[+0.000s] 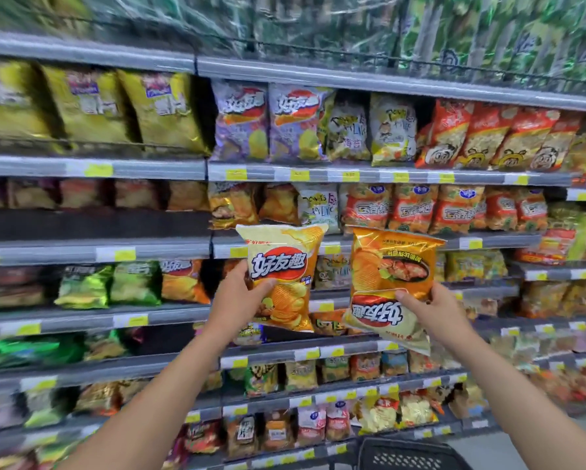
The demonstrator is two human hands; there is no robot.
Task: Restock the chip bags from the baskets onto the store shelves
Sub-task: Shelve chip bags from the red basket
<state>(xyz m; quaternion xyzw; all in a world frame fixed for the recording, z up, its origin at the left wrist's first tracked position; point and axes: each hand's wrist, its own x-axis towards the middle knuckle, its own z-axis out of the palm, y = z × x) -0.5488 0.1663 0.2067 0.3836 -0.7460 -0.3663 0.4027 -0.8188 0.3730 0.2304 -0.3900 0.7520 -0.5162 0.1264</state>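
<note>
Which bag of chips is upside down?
The orange bag in the right hand. Its red logo sits at the bottom with flipped writing, while the yellow bag in the left hand reads upright.

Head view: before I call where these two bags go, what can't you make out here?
- Basket: cut off by the bottom edge, contents unseen.
- Yellow price tags: too small and blurred to read.
- Left shelves: motion blur smears the bag labels.
- Shelf spot behind the left hand's bag and the upside-down right hand's bag: hidden by the bags.
</note>
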